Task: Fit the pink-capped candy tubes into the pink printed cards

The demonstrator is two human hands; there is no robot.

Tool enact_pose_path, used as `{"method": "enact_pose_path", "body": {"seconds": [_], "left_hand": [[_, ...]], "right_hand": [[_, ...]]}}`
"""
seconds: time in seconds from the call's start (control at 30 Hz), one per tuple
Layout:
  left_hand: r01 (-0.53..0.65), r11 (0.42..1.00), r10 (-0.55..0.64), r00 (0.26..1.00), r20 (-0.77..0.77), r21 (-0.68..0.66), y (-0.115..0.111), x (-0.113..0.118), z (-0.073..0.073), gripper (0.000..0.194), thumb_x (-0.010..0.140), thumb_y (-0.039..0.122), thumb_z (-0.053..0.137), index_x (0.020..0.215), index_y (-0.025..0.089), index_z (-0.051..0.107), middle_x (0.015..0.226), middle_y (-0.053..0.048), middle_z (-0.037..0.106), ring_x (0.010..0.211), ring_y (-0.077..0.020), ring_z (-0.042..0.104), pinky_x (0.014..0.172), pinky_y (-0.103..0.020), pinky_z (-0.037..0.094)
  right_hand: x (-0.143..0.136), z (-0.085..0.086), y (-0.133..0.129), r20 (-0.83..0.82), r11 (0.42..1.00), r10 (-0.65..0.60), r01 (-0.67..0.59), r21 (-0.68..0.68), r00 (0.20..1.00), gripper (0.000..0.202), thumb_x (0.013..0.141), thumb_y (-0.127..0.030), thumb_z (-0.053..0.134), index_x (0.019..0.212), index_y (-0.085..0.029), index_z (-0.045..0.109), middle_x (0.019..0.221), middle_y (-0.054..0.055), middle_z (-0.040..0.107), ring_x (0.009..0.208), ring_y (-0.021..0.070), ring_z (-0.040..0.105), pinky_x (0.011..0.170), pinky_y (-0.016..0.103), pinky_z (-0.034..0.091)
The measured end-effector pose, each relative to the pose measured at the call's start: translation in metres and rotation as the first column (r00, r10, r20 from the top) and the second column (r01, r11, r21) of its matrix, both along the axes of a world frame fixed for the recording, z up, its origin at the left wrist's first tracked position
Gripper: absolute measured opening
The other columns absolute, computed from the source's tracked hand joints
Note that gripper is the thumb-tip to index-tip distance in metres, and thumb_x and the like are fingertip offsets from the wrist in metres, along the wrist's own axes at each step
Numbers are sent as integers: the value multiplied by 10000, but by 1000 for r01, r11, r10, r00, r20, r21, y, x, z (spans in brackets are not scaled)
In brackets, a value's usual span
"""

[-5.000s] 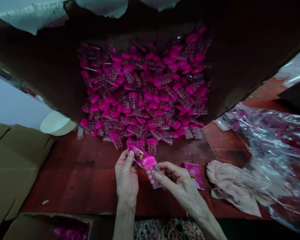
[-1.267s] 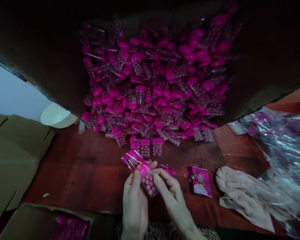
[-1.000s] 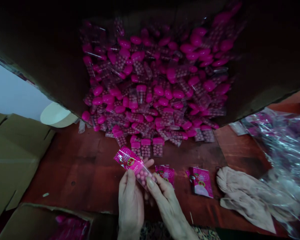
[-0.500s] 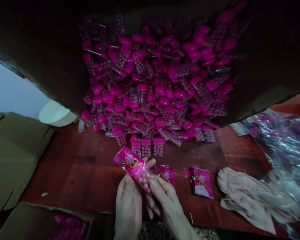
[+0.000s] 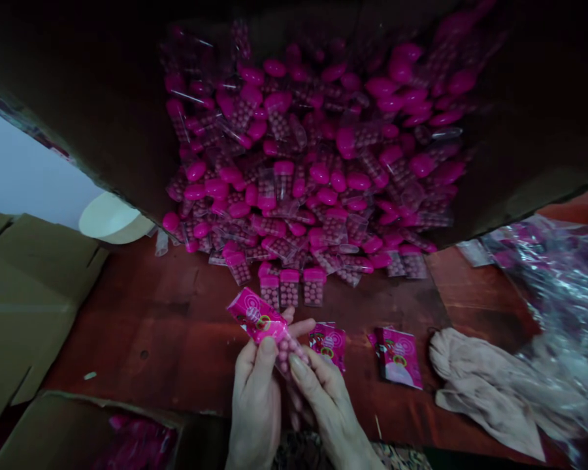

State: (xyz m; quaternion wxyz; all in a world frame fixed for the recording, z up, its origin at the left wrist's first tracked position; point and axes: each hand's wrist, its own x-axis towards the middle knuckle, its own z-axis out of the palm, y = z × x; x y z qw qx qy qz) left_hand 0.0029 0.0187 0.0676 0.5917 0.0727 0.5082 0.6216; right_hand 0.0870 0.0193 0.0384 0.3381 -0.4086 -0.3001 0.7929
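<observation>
Between my two hands is a small clear candy container [image 5: 285, 351] filled with pink balls. A pink printed sleeve [image 5: 257, 317] covers its far end and sticks out beyond it, tilted up to the left. My left hand [image 5: 255, 398] grips the sleeve, its thumb pressed on the printed face. My right hand [image 5: 329, 398] pinches the container's lower end between thumb and fingers. Several similar containers with pink caps [image 5: 314, 287] stand just beyond, at the edge of a large heap. Flat pink sleeves [image 5: 327, 343] lie right of my hands, beside a stack of sleeves [image 5: 400, 358].
A big open carton [image 5: 519, 137] holds the heap of capped containers [image 5: 318, 176]. A beige cloth [image 5: 485, 385] and shiny plastic bags [image 5: 568, 294] lie right. At left are a white bowl [image 5: 115, 220], a cardboard box [image 5: 34, 307] and an open box with pink items [image 5: 140, 444].
My left thumb has come over onto the sleeve's printed face. The sleeve and container have shifted only slightly, and the view has moved a little.
</observation>
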Motion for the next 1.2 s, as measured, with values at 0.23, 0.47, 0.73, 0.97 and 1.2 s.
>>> {"method": "enact_pose_path", "body": {"seconds": [0.23,0.47,0.73,0.97,1.2], "left_hand": [[-17,999,20,998,-64,49,10,-10,0,508,742,533,567,1024,119,656,1071,-154,678,1056,-240,588,948,-311,413],[-23,1000,23,998,-66,-2,9,-1,3,402,776,478,541,946,135,664,1005,-139,703,1031,-252,602,858,-327,490],[68,996,-75,989,127,58,3,-5,-4,327,773,428,575,856,135,696,1020,-137,699,790,-221,672,788,-337,510],[11,991,-16,999,38,135,6,-18,-12,647,633,643,600,1049,151,655,1112,-150,661,1074,-282,577,927,-360,435],[-232,973,232,972,-30,9,8,1,-4,324,756,400,617,962,160,686,981,-111,715,1010,-208,618,868,-268,473]], "right_hand": [[0,2,11,-293,984,80,-123,-132,953,338,835,-477,531,712,-166,488,458,-108,356,310,12,217,307,126,285],[-4,-3,8,-308,989,87,-119,-86,948,353,831,-486,535,700,-162,489,464,-102,371,321,15,238,320,133,321],[3,7,2,294,956,-42,-46,289,955,316,853,-458,496,755,-168,575,542,-32,471,487,98,433,438,207,315],[-3,-7,1,102,979,64,-82,188,993,359,883,-483,428,685,-185,458,459,-91,353,349,54,321,360,177,288],[-12,-6,-7,115,998,-53,49,33,992,377,808,-541,519,698,-181,484,521,-63,423,438,76,392,408,181,349]]}}
